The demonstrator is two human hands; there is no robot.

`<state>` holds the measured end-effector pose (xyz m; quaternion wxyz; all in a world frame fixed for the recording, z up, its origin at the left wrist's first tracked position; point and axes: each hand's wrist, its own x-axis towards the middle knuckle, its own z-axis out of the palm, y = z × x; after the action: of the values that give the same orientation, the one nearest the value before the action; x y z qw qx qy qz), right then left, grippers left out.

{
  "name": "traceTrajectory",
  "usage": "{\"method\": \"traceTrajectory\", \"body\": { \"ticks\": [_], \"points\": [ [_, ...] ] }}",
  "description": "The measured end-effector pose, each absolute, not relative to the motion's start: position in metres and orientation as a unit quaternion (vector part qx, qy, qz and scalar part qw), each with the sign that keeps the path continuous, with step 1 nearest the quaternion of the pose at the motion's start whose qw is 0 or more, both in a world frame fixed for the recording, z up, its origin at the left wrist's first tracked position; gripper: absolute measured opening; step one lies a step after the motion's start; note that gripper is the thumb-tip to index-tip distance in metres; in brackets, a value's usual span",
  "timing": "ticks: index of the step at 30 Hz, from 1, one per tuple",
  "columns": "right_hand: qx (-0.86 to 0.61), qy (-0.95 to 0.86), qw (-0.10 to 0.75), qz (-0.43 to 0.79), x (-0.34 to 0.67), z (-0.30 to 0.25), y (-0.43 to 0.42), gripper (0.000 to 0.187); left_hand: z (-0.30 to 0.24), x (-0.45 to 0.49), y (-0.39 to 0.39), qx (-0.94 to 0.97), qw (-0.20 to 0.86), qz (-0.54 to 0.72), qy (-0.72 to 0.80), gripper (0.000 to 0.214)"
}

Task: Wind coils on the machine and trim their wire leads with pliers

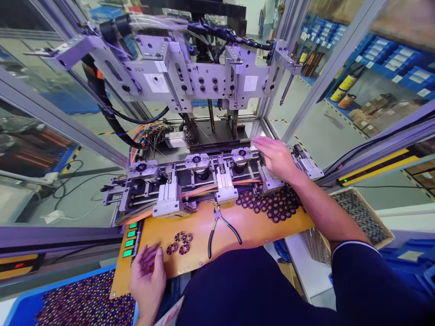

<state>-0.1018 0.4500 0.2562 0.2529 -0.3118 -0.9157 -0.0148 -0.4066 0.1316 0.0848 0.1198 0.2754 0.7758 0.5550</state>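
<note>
My right hand (277, 158) is over the right end of the row of metal clamping fixtures, its fingers stretched out and pointing left. It covers the station beneath it, and its thumb side is hidden. My left hand (147, 276) rests palm up at the table's left front, fingers loosely curled and apart, with nothing in it. Beside it lie several copper-wound ring cores (184, 249). Three fixtures show, each with a dark round part on top: the left fixture (144, 170), the middle fixture (197, 160) and the right fixture (242, 156). Diagonal cutters (219, 222) lie with spread handles.
Many dark ring cores (272, 206) cover the right of the orange tabletop (149, 244). Green-lit buttons (129, 243) line its left edge. A blue tray (20, 312) of cores stands lower left, a carton (385, 235) of grey parts right. A metal crossbeam (207, 79) hangs above.
</note>
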Motion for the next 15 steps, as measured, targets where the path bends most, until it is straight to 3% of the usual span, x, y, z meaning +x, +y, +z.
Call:
{"method": "traceTrajectory", "body": {
  "ticks": [10, 15],
  "points": [
    [-0.311, -0.941, 0.135, 0.008, -0.124, 0.237, 0.462, 0.043, 0.086, -0.402, 0.137, 0.312, 0.106, 0.519, 0.789, 0.051],
    [-0.303, -0.946, 0.118, 0.009, -0.129, 0.239, 0.462, 0.041, 0.085, -0.398, 0.136, 0.315, 0.086, 0.509, 0.796, 0.052]
  ]
}}
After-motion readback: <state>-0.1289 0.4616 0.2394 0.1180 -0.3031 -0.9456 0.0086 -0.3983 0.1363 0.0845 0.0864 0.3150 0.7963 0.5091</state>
